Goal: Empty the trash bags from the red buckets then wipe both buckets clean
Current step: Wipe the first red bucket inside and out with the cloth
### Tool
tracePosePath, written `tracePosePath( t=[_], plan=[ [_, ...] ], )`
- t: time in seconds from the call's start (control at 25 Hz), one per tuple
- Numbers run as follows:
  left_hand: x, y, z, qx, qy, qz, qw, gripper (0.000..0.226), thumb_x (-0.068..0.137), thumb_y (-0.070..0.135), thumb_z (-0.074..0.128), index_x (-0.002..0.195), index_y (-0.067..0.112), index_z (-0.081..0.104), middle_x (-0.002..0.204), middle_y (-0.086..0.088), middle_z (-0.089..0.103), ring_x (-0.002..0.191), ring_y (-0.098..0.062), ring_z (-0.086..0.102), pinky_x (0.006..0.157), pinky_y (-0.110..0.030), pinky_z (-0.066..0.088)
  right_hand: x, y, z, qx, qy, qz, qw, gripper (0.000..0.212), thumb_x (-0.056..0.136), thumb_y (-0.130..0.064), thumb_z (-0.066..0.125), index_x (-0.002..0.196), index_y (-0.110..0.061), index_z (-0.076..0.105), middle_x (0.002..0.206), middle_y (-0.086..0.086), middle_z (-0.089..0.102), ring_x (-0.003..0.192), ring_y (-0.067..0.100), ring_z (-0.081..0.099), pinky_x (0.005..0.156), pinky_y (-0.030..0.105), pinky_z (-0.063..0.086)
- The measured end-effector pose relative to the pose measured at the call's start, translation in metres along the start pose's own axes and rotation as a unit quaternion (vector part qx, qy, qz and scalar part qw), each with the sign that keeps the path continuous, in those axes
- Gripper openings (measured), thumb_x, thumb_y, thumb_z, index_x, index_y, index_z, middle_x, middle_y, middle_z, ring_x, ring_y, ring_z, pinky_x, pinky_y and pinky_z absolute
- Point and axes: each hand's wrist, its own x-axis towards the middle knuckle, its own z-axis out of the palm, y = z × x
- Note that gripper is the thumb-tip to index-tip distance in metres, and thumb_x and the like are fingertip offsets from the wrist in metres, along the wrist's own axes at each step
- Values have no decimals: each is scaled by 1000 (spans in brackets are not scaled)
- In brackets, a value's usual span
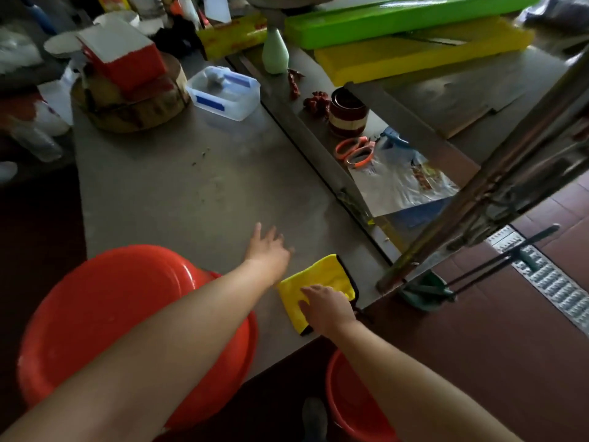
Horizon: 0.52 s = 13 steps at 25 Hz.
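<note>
— How are your fingers set?
— My left hand (pixel 267 252) reaches out over the grey metal surface (pixel 191 186), fingers spread and straight, holding nothing. I cannot tell whether the tips touch it. My right hand (pixel 326 306) sits on the yellow cloth with a dark hem (pixel 328 274), fingers bent down onto it and pointing left. The hand hides whether they pinch a fold.
— Where is the cloth?
— It lies flat at the near right corner of the surface, under my right fingers and just right of my left wrist.
— Which way does it point?
— It is skewed to the surface edge, one corner aimed away to the right. It is nearly square, so I see no clear long axis.
— And the buckets?
— The large red plastic bucket (pixel 105 314) is at the near left edge, under my left forearm. The second red plastic bucket (pixel 350 397) stands on the floor below my right forearm, mouth up.
</note>
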Motion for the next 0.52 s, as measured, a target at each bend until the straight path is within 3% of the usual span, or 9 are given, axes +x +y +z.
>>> tracePosePath(
  t=[0.08, 0.28, 0.52],
  plan=[
    [-15, -16, 0, -14, 27, -24, 999, 60, 101, 34, 48, 156, 34, 25, 162, -8, 24, 153, -33, 6, 117, -63, -4, 9, -13, -16, -12, 24, -11, 1000, 38, 101, -41, 45, 134, -27, 59, 138, -1, 59, 121, 30, 58, 91, 39, 48],
    [-61, -55, -7, -72, 103, -68, 990, 48, 104, 45, 35, 151, 34, 34, 158, -10, 31, 151, -32, 10, 118, -61, -1, 19, -64, -63, -44, 77, -60, 994, 29, 100, -36, 43, 122, -25, 59, 123, 3, 65, 114, 34, 61, 90, 37, 46],
    [-143, -133, 15, -119, 161, -149, 968, 51, 103, 50, 31, 151, 34, 32, 158, -8, 32, 150, -31, 14, 119, -59, 5, 15, -157, -106, -23, 139, -120, 983, 33, 105, -42, 33, 111, -26, 61, 114, 3, 66, 108, 33, 64, 87, 37, 49]
  ],
)
